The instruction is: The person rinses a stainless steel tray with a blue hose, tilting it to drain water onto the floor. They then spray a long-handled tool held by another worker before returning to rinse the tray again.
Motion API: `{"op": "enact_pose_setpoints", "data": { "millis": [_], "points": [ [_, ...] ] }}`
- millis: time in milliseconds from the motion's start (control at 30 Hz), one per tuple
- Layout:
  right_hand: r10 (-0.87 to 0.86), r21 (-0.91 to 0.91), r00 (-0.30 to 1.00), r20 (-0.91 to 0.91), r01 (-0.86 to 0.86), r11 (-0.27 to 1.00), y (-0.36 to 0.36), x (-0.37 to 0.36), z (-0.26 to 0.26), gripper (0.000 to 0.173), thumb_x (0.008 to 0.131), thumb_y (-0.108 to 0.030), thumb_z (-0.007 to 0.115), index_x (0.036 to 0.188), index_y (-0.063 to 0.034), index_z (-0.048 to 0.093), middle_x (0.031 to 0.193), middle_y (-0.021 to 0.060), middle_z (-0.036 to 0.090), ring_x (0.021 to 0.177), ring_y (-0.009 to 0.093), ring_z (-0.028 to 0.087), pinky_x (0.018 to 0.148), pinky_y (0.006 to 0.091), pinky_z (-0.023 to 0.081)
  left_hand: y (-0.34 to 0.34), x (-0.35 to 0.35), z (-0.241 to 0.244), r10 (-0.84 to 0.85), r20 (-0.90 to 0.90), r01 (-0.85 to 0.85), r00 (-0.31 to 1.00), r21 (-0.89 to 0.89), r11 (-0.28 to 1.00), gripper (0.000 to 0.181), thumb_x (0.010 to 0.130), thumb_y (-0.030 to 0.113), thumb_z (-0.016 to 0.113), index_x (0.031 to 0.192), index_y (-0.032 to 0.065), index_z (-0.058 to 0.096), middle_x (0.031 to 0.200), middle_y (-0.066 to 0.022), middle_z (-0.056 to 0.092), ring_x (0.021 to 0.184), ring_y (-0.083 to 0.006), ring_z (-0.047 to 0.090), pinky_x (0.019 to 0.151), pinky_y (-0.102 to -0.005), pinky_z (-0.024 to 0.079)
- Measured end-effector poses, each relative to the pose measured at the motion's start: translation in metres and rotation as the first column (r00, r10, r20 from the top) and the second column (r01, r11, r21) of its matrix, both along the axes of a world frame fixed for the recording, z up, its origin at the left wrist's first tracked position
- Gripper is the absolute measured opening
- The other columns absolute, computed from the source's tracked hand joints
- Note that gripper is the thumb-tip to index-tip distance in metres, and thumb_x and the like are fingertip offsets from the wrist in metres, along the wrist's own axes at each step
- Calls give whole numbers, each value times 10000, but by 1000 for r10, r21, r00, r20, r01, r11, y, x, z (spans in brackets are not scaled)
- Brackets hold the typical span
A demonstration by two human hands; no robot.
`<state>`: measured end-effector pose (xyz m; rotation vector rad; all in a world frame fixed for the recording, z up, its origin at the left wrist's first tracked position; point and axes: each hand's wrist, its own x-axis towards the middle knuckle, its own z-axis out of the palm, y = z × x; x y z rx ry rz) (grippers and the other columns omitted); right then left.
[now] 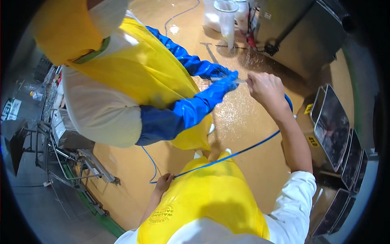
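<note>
My right hand (265, 88) is raised, closed around the end of a blue hose (237, 153), which loops behind my forearm. Its nozzle is hidden in my fist. Lower down, my left hand (164, 182) grips the same hose at the side of my yellow apron (213, 195). Just left of my right hand are a co-worker's blue-gloved hands (224, 82), close together around a thin, pale, blurred object (240, 81). Whether my fingers touch that object I cannot tell. Water droplets scatter over the wet floor beyond.
The co-worker, in a yellow apron (146, 67), stands close on the left. Metal bins (332, 128) line the right side, below a large steel machine (292, 33). Clear plastic containers (227, 21) and a floor squeegee (208, 50) are ahead. A wheeled metal frame (94, 167) stands left on the tan floor (253, 180).
</note>
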<state>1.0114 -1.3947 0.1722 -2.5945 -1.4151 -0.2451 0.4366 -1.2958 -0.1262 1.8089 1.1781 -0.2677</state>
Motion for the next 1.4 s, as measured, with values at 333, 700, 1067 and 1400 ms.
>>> {"op": "enact_pose_setpoints", "data": {
  "millis": [333,700,1067,1400],
  "points": [
    [-32,-49,999,-23,31,998,6,-8,3,196,942,-249,604,886,-113,734,799,186,735,763,385,736,690,513,569,7,4,4,-15,-60,14,998,-11,1000,469,1096,421,519,1043,1,720,815,-173,705,751,-299,668,710,-406,506],
    [-29,51,999,12,29,998,4,-4,-7,194,946,-273,663,875,-99,712,782,178,720,765,386,718,697,514,562,2,14,39,-1,-6,1,1000,-7,1000,424,1097,359,503,1053,-23,679,855,-195,683,769,-322,643,735,-439,496],
    [-85,85,996,-18,86,993,-12,9,-10,203,972,-273,629,918,-91,700,792,181,722,790,394,719,720,523,558,-10,91,91,131,593,57,795,-288,956,339,1086,322,541,1256,68,688,980,-89,736,885,-224,684,816,-346,544],
    [-153,67,988,-30,154,986,-17,14,-19,217,981,-275,614,944,-79,699,814,207,727,816,410,723,742,536,563,5,27,58,-68,-54,66,996,-25,998,418,1100,348,518,1117,-33,689,883,-148,689,790,-249,626,742,-379,476]
  ]
}}
